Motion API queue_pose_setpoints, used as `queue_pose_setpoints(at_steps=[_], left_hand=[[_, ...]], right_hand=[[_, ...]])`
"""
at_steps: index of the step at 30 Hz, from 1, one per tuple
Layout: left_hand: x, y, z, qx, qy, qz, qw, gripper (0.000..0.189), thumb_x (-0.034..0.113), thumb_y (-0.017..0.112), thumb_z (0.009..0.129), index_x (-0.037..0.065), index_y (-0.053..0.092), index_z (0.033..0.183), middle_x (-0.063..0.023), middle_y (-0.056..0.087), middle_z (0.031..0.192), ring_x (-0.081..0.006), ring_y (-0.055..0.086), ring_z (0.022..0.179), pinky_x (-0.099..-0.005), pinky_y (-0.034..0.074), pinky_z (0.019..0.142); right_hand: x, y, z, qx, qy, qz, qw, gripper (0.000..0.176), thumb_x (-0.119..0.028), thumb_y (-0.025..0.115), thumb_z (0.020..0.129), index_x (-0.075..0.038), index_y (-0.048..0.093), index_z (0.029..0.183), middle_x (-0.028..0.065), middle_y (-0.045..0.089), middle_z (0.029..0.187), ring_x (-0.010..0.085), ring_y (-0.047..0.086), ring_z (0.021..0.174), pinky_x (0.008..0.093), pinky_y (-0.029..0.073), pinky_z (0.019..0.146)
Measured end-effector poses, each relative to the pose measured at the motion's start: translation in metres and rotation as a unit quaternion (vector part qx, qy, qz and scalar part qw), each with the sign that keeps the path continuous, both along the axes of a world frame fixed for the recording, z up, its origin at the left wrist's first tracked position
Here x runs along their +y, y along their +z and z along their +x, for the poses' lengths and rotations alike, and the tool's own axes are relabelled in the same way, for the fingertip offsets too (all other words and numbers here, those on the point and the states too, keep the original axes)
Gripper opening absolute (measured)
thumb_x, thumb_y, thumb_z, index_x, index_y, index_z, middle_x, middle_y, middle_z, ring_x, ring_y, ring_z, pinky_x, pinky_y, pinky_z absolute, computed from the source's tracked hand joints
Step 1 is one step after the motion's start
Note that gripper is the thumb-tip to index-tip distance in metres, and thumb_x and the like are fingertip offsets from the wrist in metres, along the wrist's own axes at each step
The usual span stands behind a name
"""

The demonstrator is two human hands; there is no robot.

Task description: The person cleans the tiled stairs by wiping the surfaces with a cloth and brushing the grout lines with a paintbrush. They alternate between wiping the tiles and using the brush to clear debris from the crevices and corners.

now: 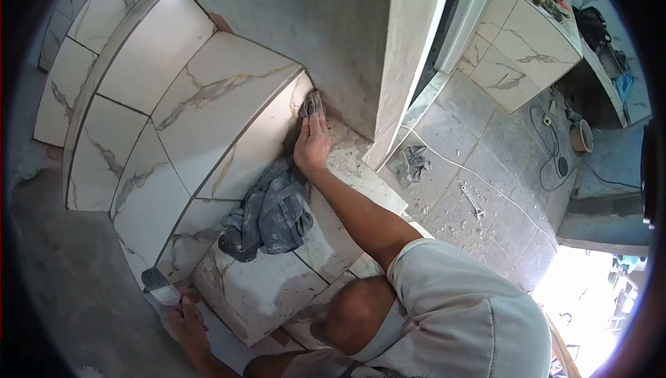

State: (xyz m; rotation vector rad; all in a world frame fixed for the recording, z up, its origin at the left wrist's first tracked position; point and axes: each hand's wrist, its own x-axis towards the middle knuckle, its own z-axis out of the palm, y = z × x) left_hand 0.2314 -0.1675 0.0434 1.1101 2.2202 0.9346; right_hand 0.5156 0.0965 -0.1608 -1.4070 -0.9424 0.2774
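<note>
My right hand point(313, 143) is closed around a small dark grey rag point(311, 105). It presses the rag to the end of a marble-patterned tile riser point(260, 139), close to the wall corner. At the lower left, my left hand point(187, 321) grips a paintbrush point(161, 286) with dark bristles and a pale ferrule. The bristle end is beside the lower edge of the tiled stairs. Between the hands, a crumpled grey cloth point(270, 211) with whitish smears lies on the dusty tiled step point(267, 288).
Curved tiled stairs point(215, 80) rise at the upper left against a grey wall point(312, 24). On the floor at right are a plastic bag point(414, 163), a wrench point(473, 201), a white cable point(479, 179) and a bucket point(581, 136). A tiled counter point(520, 45) stands beyond.
</note>
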Motion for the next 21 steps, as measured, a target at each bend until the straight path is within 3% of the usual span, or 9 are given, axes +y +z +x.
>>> queue_pose_setpoints(at_steps=[1,3,5,9,13,15,18,20,21], left_hand=[[-0.004,-0.001,-0.005,-0.005,-0.008,0.008,1.0,0.022,0.022,0.053,0.097,0.005,0.056,0.111,0.0039,0.04,0.061,-0.0025,0.037,0.047,-0.0198,0.029,0.037],[-0.006,-0.002,-0.01,-0.01,-0.013,0.018,1.0,0.022,0.022,0.052,0.097,0.005,0.056,0.111,0.0039,0.041,0.061,-0.0025,0.037,0.047,-0.0198,0.029,0.037],[-0.012,0.001,-0.012,-0.011,0.0,-0.005,1.0,0.024,0.022,0.051,0.098,0.004,0.056,0.112,0.0041,0.04,0.061,-0.0024,0.036,0.046,-0.0198,0.029,0.036],[-0.016,0.0,-0.013,0.016,0.028,-0.01,0.999,0.026,0.023,0.051,0.098,0.004,0.056,0.114,0.0043,0.039,0.06,-0.0023,0.036,0.046,-0.0202,0.028,0.035],[-0.014,-0.002,-0.016,0.027,0.013,-0.022,0.999,0.028,0.023,0.051,0.098,0.003,0.057,0.116,0.0043,0.039,0.06,-0.0026,0.037,0.046,-0.0205,0.029,0.035],[-0.012,0.002,-0.01,0.029,0.019,-0.023,0.999,0.028,0.024,0.051,0.098,0.003,0.057,0.115,0.0041,0.039,0.061,-0.0027,0.037,0.046,-0.0205,0.029,0.036],[-0.014,0.008,-0.003,0.025,0.02,-0.011,0.999,0.028,0.023,0.051,0.097,0.003,0.057,0.115,0.004,0.039,0.061,-0.0031,0.038,0.047,-0.0204,0.03,0.036],[-0.016,0.012,-0.005,-0.001,-0.019,0.01,1.0,0.029,0.023,0.052,0.096,0.002,0.057,0.115,0.0037,0.04,0.062,-0.0034,0.038,0.047,-0.0204,0.03,0.036],[-0.02,0.015,-0.004,-0.001,-0.018,0.018,1.0,0.029,0.023,0.052,0.096,0.002,0.057,0.115,0.0037,0.04,0.062,-0.0034,0.038,0.047,-0.0204,0.03,0.036]], right_hand=[[0.0,0.002,-0.001,0.028,-0.002,-0.019,0.999,0.033,-0.005,0.049,0.096,0.01,0.053,0.125,0.0288,0.043,0.141,0.0427,0.043,0.131,0.044,0.037,0.109],[0.002,0.029,0.004,-0.059,0.012,0.107,0.992,0.041,-0.003,0.05,0.094,0.009,0.045,0.133,0.0276,0.044,0.141,0.0417,0.042,0.132,0.0449,0.035,0.111],[0.011,0.064,0.003,-0.073,-0.017,0.142,0.987,0.031,-0.001,0.051,0.093,0.012,0.052,0.121,0.0331,0.044,0.138,0.0483,0.045,0.126,0.0463,0.04,0.103],[0.024,0.024,0.007,-0.137,-0.02,0.15,0.979,0.028,0.001,0.054,0.09,0.011,0.056,0.116,0.0292,0.047,0.138,0.0453,0.045,0.128,0.0473,0.039,0.107],[0.014,-0.01,0.0,-0.04,-0.015,0.034,0.999,0.025,0.0,0.054,0.091,0.011,0.057,0.113,0.0306,0.046,0.138,0.0427,0.046,0.129,0.0444,0.042,0.105],[0.014,-0.012,-0.004,-0.035,-0.027,0.037,0.998,0.022,-0.004,0.052,0.093,0.01,0.057,0.11,0.0304,0.047,0.137,0.0426,0.047,0.128,0.0438,0.044,0.103],[0.005,0.006,-0.003,0.021,-0.078,-0.032,0.996,0.03,-0.016,0.048,0.098,0.006,0.059,0.114,0.0289,0.056,0.127,0.0451,0.055,0.115,0.0428,0.046,0.097],[0.0,0.025,0.005,0.148,-0.016,-0.259,0.954,0.036,-0.023,0.045,0.099,0.005,0.059,0.117,0.0282,0.06,0.121,0.0427,0.057,0.113,0.0413,0.045,0.097],[-0.003,0.031,0.01,0.148,-0.014,-0.251,0.957,0.036,-0.023,0.045,0.099,0.005,0.059,0.117,0.0282,0.06,0.121,0.0427,0.057,0.113,0.0413,0.045,0.097]])
